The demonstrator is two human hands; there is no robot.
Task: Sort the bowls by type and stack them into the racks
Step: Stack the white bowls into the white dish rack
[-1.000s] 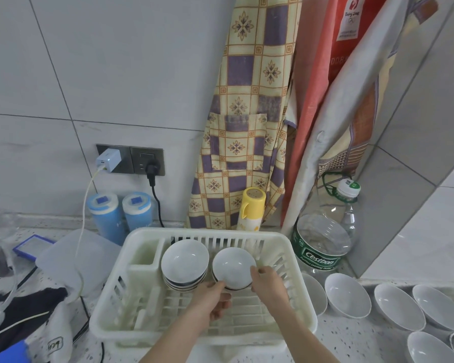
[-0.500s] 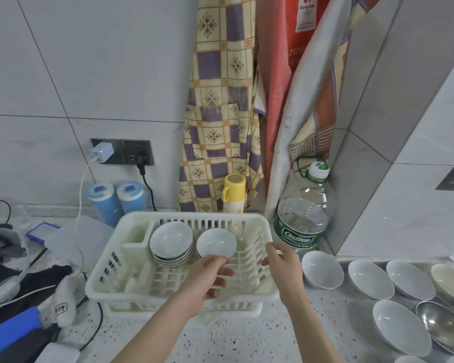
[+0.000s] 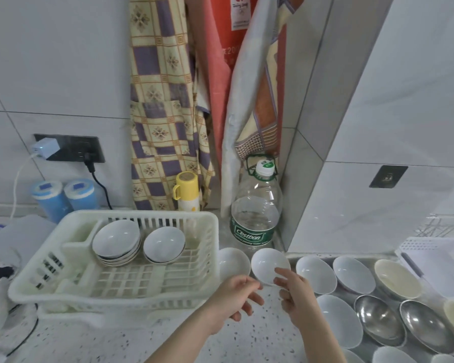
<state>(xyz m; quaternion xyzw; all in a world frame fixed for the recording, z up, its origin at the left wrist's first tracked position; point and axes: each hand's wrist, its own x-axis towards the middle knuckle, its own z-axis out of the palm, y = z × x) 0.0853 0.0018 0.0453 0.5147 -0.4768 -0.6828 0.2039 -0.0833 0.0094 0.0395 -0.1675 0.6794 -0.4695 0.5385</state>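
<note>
Speckled counter [image 3: 220, 344]: rack [image 3: 110, 294] w/ two bowl stacks, right hand [image 3: 296, 297] pinching white bowl [image 3: 269, 265], left hand [image 3: 236, 297] loose.

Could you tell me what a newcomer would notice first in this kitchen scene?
Most eye-catching is the white dish rack at left on the speckled counter, holding a stack of white bowls beside a second pile. Just right of it, the right hand touches the rim of a small white bowl, with the left hand hovering close. Further right lie loose white, cream and steel bowls, while colourful aprons hang behind.
</note>
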